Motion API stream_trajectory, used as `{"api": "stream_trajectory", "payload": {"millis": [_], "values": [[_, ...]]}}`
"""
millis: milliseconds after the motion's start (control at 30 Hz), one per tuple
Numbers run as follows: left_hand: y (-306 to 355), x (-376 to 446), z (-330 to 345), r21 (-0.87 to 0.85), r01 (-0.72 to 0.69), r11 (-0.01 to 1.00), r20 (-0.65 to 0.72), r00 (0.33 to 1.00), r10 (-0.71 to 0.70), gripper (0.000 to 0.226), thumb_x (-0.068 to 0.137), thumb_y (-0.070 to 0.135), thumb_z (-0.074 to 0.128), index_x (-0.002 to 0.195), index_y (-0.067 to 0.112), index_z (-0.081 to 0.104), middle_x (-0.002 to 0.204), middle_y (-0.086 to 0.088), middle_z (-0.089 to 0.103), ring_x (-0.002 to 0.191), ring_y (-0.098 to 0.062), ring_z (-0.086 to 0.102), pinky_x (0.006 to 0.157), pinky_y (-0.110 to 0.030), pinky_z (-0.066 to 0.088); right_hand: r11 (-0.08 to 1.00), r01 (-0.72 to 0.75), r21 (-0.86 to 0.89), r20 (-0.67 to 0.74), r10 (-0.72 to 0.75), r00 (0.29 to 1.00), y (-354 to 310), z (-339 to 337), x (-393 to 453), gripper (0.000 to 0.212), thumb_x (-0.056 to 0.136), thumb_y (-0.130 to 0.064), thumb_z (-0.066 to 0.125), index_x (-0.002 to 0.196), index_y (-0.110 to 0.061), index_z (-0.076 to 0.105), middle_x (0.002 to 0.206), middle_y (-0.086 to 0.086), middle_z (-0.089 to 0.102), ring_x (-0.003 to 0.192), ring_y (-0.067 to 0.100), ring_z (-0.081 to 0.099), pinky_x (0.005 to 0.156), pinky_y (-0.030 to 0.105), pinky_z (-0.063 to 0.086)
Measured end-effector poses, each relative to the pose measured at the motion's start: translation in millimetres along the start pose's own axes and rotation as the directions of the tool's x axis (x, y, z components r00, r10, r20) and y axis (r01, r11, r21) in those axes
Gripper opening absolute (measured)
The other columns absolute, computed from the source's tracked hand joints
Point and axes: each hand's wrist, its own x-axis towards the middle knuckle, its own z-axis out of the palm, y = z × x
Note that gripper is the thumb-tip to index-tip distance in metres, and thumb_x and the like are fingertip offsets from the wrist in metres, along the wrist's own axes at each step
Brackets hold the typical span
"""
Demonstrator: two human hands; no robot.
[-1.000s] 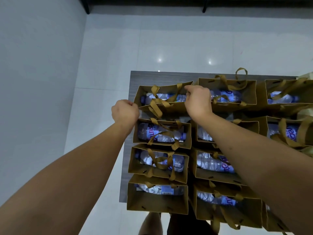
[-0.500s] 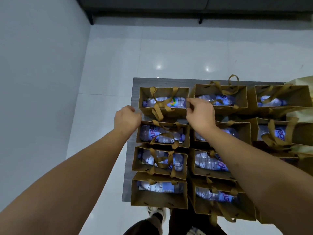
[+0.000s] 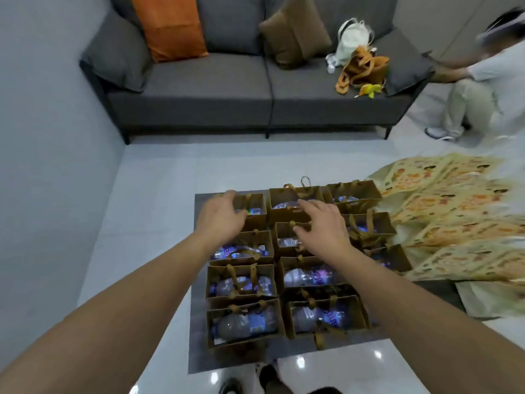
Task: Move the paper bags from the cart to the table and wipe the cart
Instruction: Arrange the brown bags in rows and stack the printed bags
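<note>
2 hands, my left hand (image 3: 220, 216) and right hand (image 3: 322, 223), hover with fingers spread, holding nothing, over brown paper bags (image 3: 241, 322) packed on the grey table (image 3: 199, 356). I judge that snagging ribbon handles could tip a bag.

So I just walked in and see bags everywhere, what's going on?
A person is arranging brown paper bags with water bottles in rows on a dark table. The left hand rests on the far-left bag, fingers relaxed; the right hand hovers open over the middle column. Neither hand holds anything.
</note>
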Motion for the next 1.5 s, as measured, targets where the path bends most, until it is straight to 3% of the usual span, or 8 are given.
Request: {"api": "stream_trajectory", "payload": {"millis": [200,400,800,1000,1167,1333,1433,1500], "values": [[111.6,-49.3,-3.7,0.032,-0.257,0.966,0.042,0.966,0.256,0.060,0.096,0.036,0.064,0.150,0.025,0.040,0.152,-0.004,0.045,0.137,-0.027,0.044,0.108,-0.043,0.043,0.997,-0.082,-0.017,-0.109,0.080,0.991,41.9,-81.4,-73.7,0.073,0.092,-0.048,0.062,0.156,-0.031,0.030,0.157,-0.002,0.037,0.143,0.024,0.029,0.117,0.043,0.029],[224.8,-100.0,10.2,0.125,-0.524,0.843,0.065,0.852,0.520,0.056,0.099,0.037,0.059,0.150,0.027,0.040,0.154,0.001,0.042,0.141,-0.022,0.038,0.112,-0.037,0.035,0.984,-0.102,0.143,-0.208,0.131,0.969,123.7,-135.9,-137.6,0.072,0.093,-0.045,0.064,0.156,-0.025,0.034,0.154,0.000,0.041,0.140,0.022,0.035,0.115,0.037,0.031],[404.4,-203.7,175.2,0.001,-0.441,0.898,0.135,0.890,0.436,0.060,0.095,0.038,0.064,0.149,0.024,0.042,0.146,0.000,0.049,0.133,-0.019,0.046,0.106,-0.038,0.044,0.967,-0.169,0.193,-0.227,0.211,0.951,359.4,-188.3,-268.2,0.074,0.090,-0.049,0.064,0.154,-0.027,0.036,0.153,-0.003,0.042,0.140,0.021,0.037,0.115,0.037,0.033],[464.0,-216.1,237.7,0.055,-0.454,0.889,0.215,0.875,0.433,0.060,0.096,0.042,0.061,0.150,0.025,0.042,0.153,-0.002,0.043,0.139,-0.023,0.040,0.110,-0.038,0.038,0.939,-0.251,0.237,-0.187,0.298,0.936,446.2,-199.1,-292.7,0.072,0.086,-0.055,0.066,0.149,-0.026,0.046,0.148,-0.003,0.048,0.137,0.023,0.041,0.113,0.038,0.035],[506.1,-193.0,278.2,0.097,-0.485,0.869,0.279,0.851,0.444,0.059,0.096,0.045,0.058,0.149,0.025,0.041,0.153,-0.003,0.043,0.140,-0.025,0.038,0.111,-0.039,0.037,0.919,-0.303,0.252,-0.168,0.350,0.922,507.1,-206.3,-284.4,0.058,0.089,-0.038,0.069,0.143,-0.024,0.054,0.145,-0.005,0.051,0.136,0.018,0.042,0.112,0.031,0.034],[560.4,-146.1,316.4,0.082,-0.512,0.855,0.301,0.831,0.468,0.060,0.098,0.045,0.056,0.150,0.021,0.040,0.154,-0.003,0.041,0.138,-0.023,0.041,0.108,-0.034,0.036,0.905,-0.339,0.258,-0.144,0.383,0.913,560.3,-225.0,-243.8,0.059,0.089,-0.038,0.069,0.144,-0.028,0.052,0.148,-0.006,0.049,0.133,0.018,0.044,0.110,0.031,0.037],[596.0,-119.2,332.1,0.057,-0.506,0.860,0.307,0.829,0.468,0.058,0.099,0.043,0.055,0.151,0.021,0.040,0.155,-0.003,0.039,0.125,-0.021,0.054,0.087,-0.027,0.045,0.903,-0.346,0.256,-0.128,0.386,0.914,587.5,-242.3,-211.6,0.056,0.089,-0.041,0.067,0.142,-0.030,0.053,0.147,-0.007,0.049,0.131,0.017,0.046,0.109,0.031,0.038],[618.2,-99.4,342.1,0.056,-0.518,0.854,0.304,0.823,0.480,0.058,0.099,0.044,0.056,0.150,0.022,0.041,0.154,-0.003,0.041,0.128,-0.022,0.051,0.088,-0.027,0.044,0.907,-0.345,0.241,-0.120,0.381,0.917,604.9,-253.5,-190.2,0.056,0.091,-0.042,0.065,0.144,-0.030,0.051,0.148,-0.007,0.048,0.136,0.017,0.041,0.111,0.030,0.034]]}}
